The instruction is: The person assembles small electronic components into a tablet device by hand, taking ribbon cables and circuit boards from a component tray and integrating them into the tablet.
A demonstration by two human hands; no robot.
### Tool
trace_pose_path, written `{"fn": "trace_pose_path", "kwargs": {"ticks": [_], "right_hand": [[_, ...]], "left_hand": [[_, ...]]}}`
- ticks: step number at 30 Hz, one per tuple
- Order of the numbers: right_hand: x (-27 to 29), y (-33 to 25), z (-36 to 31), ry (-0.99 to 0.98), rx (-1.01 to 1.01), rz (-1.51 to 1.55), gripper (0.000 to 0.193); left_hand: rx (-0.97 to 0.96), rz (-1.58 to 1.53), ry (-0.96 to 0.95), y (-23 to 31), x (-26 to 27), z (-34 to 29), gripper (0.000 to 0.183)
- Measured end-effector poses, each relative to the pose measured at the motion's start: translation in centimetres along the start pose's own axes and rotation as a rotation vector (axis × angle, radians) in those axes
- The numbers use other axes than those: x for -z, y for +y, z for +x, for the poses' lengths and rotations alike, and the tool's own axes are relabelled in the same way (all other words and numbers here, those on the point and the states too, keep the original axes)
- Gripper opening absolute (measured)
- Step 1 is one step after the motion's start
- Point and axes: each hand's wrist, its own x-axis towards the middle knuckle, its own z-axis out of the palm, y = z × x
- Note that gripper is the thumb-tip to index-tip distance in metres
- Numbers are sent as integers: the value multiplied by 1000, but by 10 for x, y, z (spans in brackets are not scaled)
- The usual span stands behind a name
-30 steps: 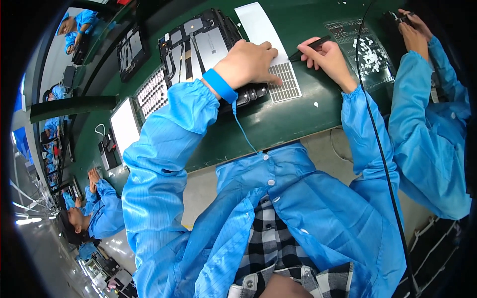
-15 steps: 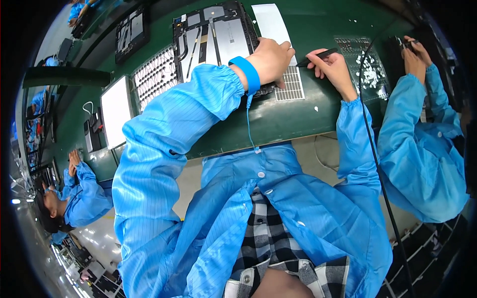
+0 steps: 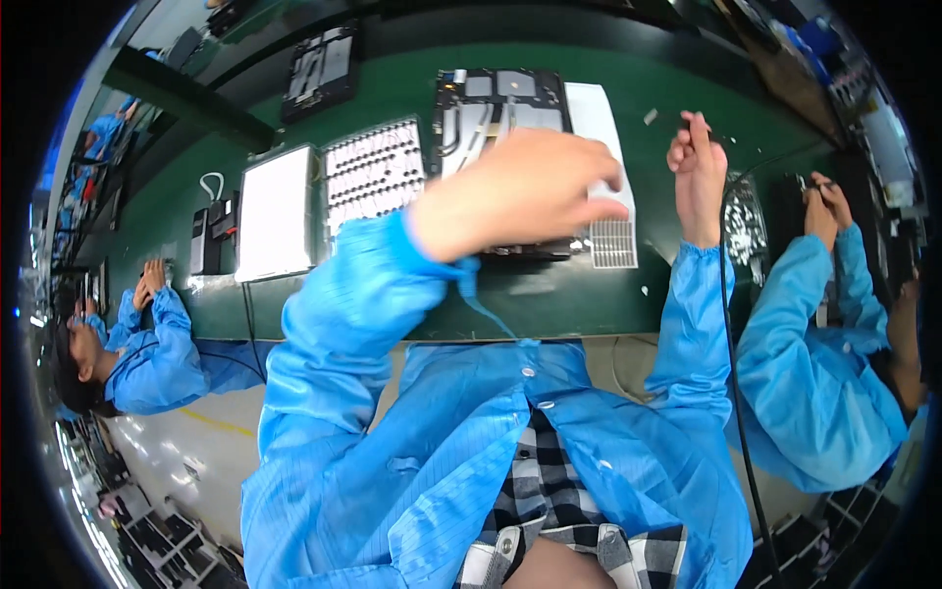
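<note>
My left hand (image 3: 535, 187), blurred by motion, is over the lower part of an opened flat electronic device (image 3: 540, 88) with a black frame and silver plates. Its thumb and fingers are apart, and I see nothing between them. Beside the device lies a long white sheet (image 3: 589, 103), its near end a grid of small pale labels (image 3: 614, 245). My right hand (image 3: 699, 172) is raised to the right of the sheet, fingers curled. Only a dark bit of the black tweezers (image 3: 715, 137) shows there; the rest is hidden.
Left of the device stand a tray of small black-and-white parts (image 3: 373, 172), a white panel (image 3: 277, 211) and a black box (image 3: 208, 240). Another device (image 3: 322, 69) lies behind. White pieces fill a clear tray (image 3: 748, 226) at right, beyond a hanging black cable (image 3: 726, 294). Co-workers sit on both sides.
My view has shifted, so the table sits lower in the picture. My left hand has come away from the label sheet toward the device. My right hand has turned upward, drawing the tweezers off the sheet.
</note>
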Motion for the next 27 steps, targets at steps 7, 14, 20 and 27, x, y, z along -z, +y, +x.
{"fn": "trace_pose_path", "kwargs": {"ticks": [7, 14, 20, 27], "right_hand": [[-149, 45, 61, -428, -20, -354, 35], [-166, 55, 66, -427, -75, -573, 35], [-165, 58, 68, -436, -80, -618, 36], [-166, 64, 68, -468, -26, -635, 35]], "left_hand": [[86, 69, 531, -145, 27, -62, 36], [201, -234, 412, -183, 5, -59, 44], [111, -129, 541, -176, 8, -58, 40], [142, 3, 391, -161, 18, -64, 20]]}}
